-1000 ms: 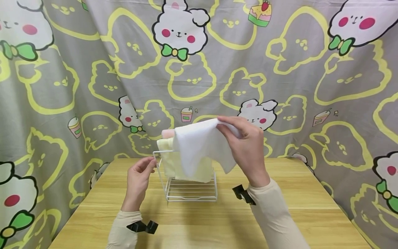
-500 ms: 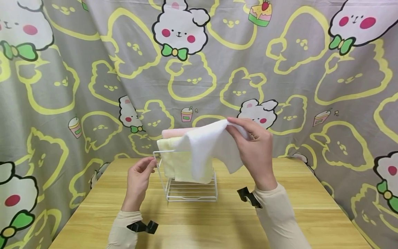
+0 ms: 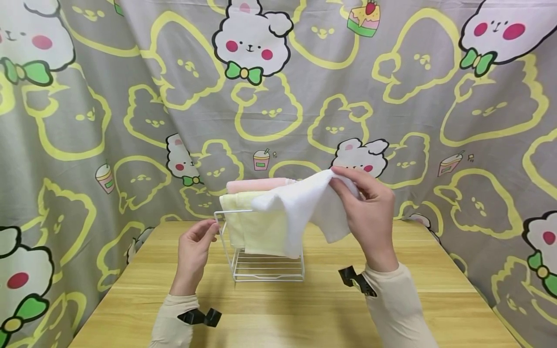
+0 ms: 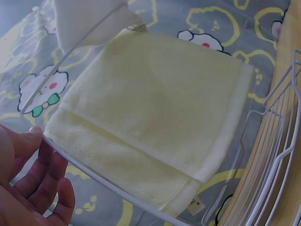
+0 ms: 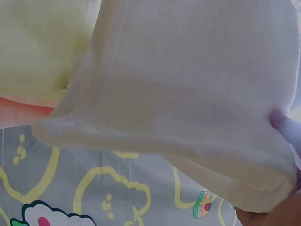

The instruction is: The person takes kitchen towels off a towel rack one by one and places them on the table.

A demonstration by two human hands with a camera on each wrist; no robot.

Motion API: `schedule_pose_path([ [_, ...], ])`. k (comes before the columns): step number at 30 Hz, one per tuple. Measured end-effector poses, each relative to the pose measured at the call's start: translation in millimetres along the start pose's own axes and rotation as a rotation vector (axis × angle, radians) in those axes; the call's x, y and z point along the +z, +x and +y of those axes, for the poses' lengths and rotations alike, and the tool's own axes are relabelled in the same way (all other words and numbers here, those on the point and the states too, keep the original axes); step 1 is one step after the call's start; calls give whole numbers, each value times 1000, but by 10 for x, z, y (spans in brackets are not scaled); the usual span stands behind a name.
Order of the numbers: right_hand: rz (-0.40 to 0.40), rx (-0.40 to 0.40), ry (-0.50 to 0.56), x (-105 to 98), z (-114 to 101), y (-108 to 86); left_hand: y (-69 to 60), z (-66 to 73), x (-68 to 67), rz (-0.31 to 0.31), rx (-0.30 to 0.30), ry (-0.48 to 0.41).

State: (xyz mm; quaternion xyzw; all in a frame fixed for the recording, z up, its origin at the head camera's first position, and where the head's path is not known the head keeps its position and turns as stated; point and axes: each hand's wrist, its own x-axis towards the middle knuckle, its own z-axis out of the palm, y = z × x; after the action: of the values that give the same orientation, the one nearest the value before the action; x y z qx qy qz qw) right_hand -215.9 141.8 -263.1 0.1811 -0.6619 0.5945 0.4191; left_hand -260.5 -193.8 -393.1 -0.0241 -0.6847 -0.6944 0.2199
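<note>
My right hand [image 3: 370,212] pinches the top of a white cloth [image 3: 304,198] between thumb and fingers; the cloth slopes down leftward over the front of the rack [image 3: 268,279]. In the right wrist view the white cloth [image 5: 188,84] fills most of the picture, with fingertips at its right edge. My left hand [image 3: 194,256] holds the rack's upper left corner, thumb and fingers on the white wire in the left wrist view. A folded yellow towel [image 3: 261,229] hangs on the rack, and a pink towel [image 3: 256,184] hangs behind it.
The wire rack stands on a wooden table [image 3: 330,309], with a slatted shelf at its bottom. A grey patterned curtain [image 3: 278,125] hangs behind the table and along both sides. Black straps [image 3: 200,317] are on both sleeves.
My right hand has moved right with the white cloth, drawing it along and uncovering more of the yellow and pink towels. My left hand has stayed at the rack's corner.
</note>
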Motion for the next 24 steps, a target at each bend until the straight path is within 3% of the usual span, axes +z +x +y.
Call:
schedule_pose_path([
  [24,97,95,-70,-358,95,-134,-5,-18,-10,-8,2,0],
])
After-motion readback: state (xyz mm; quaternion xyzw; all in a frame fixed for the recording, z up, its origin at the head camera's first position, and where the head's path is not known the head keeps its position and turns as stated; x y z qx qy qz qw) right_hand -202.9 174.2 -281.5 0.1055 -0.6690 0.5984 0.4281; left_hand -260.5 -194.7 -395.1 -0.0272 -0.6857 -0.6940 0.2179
